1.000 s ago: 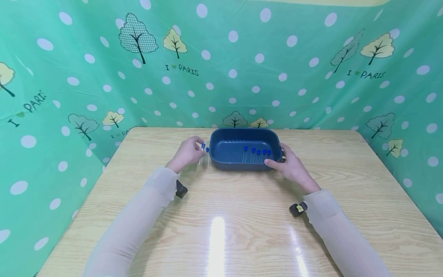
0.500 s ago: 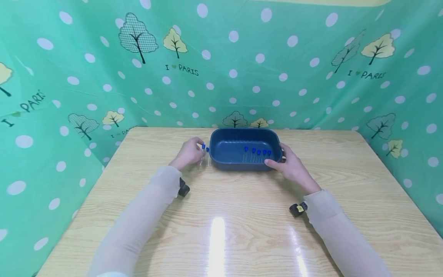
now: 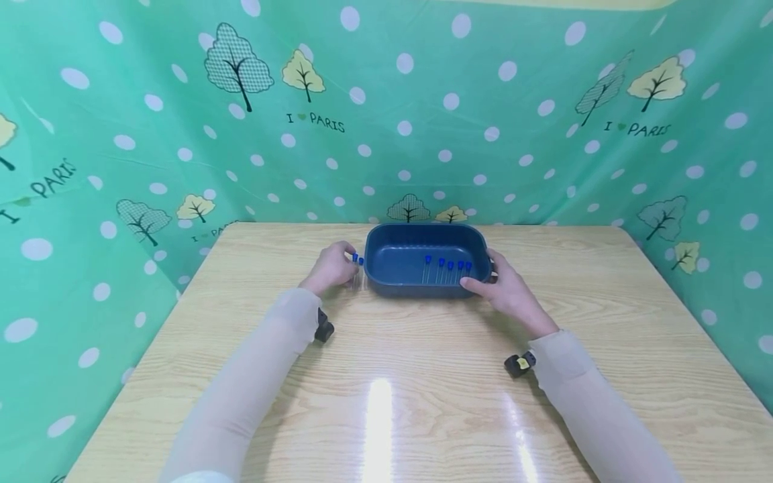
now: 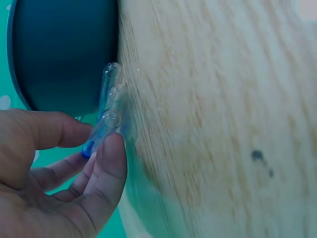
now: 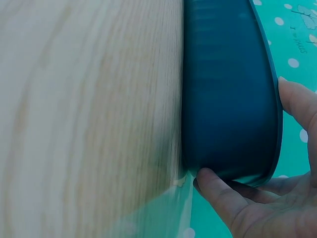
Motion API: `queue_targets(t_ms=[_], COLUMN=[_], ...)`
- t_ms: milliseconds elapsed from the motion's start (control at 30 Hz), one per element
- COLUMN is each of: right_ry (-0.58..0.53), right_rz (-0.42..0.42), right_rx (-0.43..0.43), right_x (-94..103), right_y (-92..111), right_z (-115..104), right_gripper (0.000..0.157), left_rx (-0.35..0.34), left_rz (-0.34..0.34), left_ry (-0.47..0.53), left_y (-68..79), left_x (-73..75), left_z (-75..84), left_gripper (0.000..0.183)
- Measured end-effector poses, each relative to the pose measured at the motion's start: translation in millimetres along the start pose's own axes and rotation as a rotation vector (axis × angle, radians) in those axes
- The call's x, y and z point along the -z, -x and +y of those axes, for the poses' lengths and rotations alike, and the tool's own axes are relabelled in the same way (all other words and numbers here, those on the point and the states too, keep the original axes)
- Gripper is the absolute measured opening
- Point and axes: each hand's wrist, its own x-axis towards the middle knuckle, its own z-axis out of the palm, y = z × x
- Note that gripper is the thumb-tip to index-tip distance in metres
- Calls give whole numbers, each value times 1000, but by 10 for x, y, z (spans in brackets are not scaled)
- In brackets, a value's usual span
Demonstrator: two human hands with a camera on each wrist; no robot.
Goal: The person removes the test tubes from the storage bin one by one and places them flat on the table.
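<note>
My left hand [image 3: 335, 266] pinches a clear test tube [image 4: 105, 125] with a blue cap between thumb and fingers, just left of the navy plastic basin [image 3: 423, 290]. In the left wrist view the tube's rounded bottom faces the camera, and more clear rounded ends line up behind it. Another blue-capped tube [image 3: 362, 262] stands between my hand and the basin's left end. Inside the basin, several blue-capped test tubes [image 3: 442, 263] lean in a row toward the right. My right hand [image 3: 506, 288] grips the basin's right end, thumb over the rim and fingers around the outside.
The basin sits near the back of a light wood-grain table [image 3: 423, 376], close to a green dotted curtain [image 3: 374, 121] hanging behind. Dark wrist cameras [image 3: 324, 327] hang below both sleeves. Bright light reflections streak the table's front part.
My left hand has moved slightly right and down, bringing its tube lower and closer to the standing tube beside the basin. The right hand and basin stay in place.
</note>
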Motion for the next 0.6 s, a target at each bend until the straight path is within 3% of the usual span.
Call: queue_targets(t_ms=[233,600], right_ry=[0,5], right_rz=[-3,-1], right_rx=[3,9], right_x=[3,3], right_y=[4,8], right_z=[-7,-7], right_gripper=[104,97], left_rx=[12,51], left_rz=[-7,-26], left_ry=[-11,-30], left_y=[-23,-44], left_x=[8,9], left_z=[11,16], left_gripper=[42,44])
